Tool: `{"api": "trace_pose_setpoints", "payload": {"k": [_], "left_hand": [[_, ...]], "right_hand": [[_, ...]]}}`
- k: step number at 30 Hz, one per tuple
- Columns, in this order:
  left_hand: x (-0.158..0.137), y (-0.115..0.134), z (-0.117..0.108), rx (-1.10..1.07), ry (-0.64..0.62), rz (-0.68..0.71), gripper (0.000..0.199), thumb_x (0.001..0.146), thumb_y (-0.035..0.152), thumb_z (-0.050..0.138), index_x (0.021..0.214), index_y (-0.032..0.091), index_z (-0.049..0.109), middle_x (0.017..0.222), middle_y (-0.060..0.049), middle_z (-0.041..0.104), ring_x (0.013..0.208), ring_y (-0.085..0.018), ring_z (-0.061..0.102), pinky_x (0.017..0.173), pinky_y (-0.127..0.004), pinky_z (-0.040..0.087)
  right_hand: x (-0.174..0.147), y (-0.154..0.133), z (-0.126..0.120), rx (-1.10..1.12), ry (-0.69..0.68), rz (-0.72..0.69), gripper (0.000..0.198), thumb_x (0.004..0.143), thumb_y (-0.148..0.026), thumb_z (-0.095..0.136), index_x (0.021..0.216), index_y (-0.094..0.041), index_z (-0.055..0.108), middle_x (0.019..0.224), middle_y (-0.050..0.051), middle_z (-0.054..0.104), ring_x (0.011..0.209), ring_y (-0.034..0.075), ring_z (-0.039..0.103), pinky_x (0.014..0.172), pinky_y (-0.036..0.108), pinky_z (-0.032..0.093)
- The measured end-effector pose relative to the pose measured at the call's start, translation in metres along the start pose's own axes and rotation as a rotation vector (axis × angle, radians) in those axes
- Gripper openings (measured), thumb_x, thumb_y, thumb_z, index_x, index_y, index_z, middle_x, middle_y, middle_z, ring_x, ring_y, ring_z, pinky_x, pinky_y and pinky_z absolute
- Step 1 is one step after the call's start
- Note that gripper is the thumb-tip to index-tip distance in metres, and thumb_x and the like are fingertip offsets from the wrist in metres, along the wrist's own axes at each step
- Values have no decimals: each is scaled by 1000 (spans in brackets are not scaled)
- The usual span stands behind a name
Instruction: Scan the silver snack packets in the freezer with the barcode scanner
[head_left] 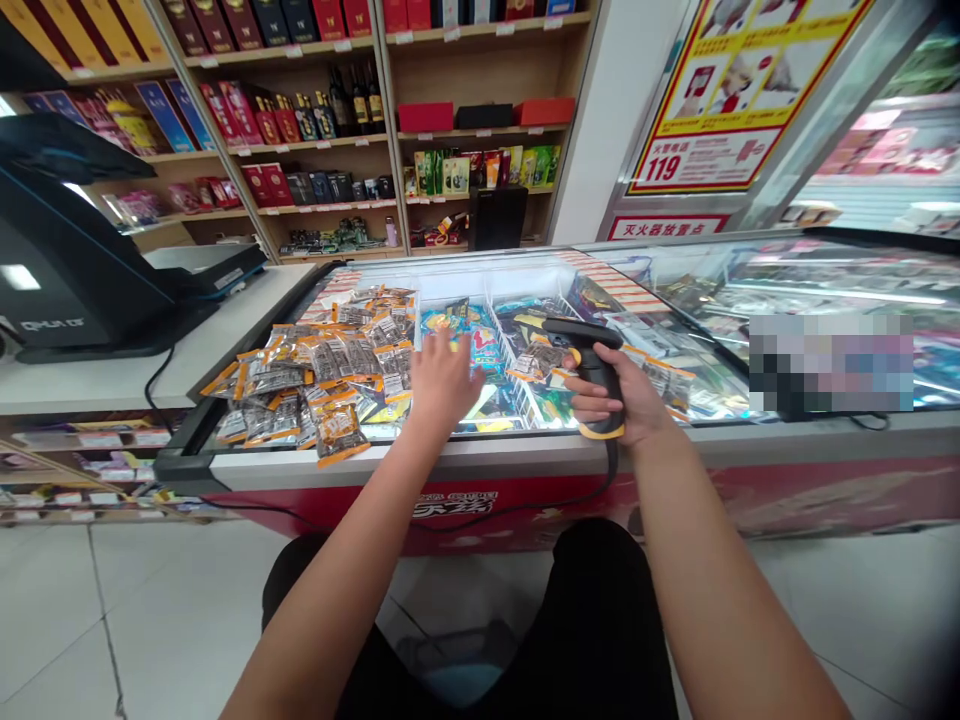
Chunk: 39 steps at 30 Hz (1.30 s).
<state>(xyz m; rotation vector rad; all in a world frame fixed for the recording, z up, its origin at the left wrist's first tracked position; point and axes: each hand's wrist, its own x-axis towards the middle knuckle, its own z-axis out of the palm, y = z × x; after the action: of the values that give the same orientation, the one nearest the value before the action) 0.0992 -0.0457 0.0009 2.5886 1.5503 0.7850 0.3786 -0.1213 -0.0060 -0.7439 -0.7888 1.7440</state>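
Note:
My right hand (637, 395) is wrapped round the grip of a black and yellow barcode scanner (600, 375), its head pointing left. A small snack packet (538, 360) lies on the freezer glass just left of the scanner. Over the glass lid my left hand (442, 375) is stretched out with its fingers apart and nothing in it. To its left spreads a heap of small clear packets with orange edges (337, 355). More such packets (667, 385) lie right of the scanner, partly hidden by my right hand.
The chest freezer (300, 470) stands before my knees, with the scanner's cable (510, 512) hanging along its front. A black checkout machine (82, 240) is on the left counter (150, 375). Behind are shelves (300, 145) of boxes and bottles.

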Motion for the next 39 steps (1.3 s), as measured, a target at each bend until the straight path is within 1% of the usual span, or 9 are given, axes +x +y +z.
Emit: {"api": "trace_pose_setpoints", "payload": {"k": [3,7,12,17,20,22,26,33,39], "left_hand": [[-21,-26,-27,75,118,-309,42,110,38,59,145,15,68,150,-31,65,139,-51,66,110,-63,57],[-40,-51,-39,159,45,-392,46,109,44,64,147,19,64,138,-26,70,130,-49,72,108,-61,58],[-40,-48,-25,120,-49,-376,53,111,39,67,158,18,55,148,-27,68,132,-48,74,111,-65,56],[-28,-38,-2,-223,47,-231,77,102,17,78,170,20,42,154,-24,60,139,-40,71,111,-52,61],[-8,-32,11,-404,46,-145,82,99,9,76,172,23,41,153,-21,59,130,-33,74,109,-46,63],[8,-26,18,-453,52,-125,78,98,7,76,168,23,47,150,-19,60,128,-32,74,114,-48,62],[24,-13,30,-472,67,-123,60,96,5,77,152,20,60,146,-19,64,141,-35,68,123,-49,55],[7,-12,38,-521,19,-52,41,99,6,73,135,21,64,125,-13,75,118,-31,75,104,-45,61],[4,-11,38,-567,40,-67,37,100,8,72,131,23,62,131,-14,76,127,-32,74,106,-46,60]], "right_hand": [[0,0,1,-25,9,3,38,95,-49,90,102,-22,64,60,-12,40,42,4,12,39,19,31],[-3,0,5,-51,20,-1,39,95,-51,90,103,-22,66,59,-12,40,45,2,6,41,17,27],[-4,-1,8,-88,47,0,34,100,-51,84,100,-22,66,60,-12,38,45,3,6,41,19,24],[-4,0,8,-131,-25,40,41,96,-55,90,100,-23,65,58,-12,41,44,3,6,41,18,22],[-4,1,10,-150,-45,58,49,91,-59,95,104,-22,66,58,-12,45,44,2,5,41,17,21],[-5,2,11,-156,-44,62,50,91,-59,96,104,-22,66,58,-12,45,44,1,6,41,17,20],[-3,3,10,-159,-65,83,50,92,-60,95,105,-22,65,59,-12,45,43,1,9,41,16,22],[1,2,4,-88,-55,58,50,93,-58,96,102,-21,63,59,-12,46,43,2,12,40,15,28],[2,1,2,-52,-46,65,53,89,-57,100,101,-20,64,58,-12,48,42,1,13,40,13,30]]}}
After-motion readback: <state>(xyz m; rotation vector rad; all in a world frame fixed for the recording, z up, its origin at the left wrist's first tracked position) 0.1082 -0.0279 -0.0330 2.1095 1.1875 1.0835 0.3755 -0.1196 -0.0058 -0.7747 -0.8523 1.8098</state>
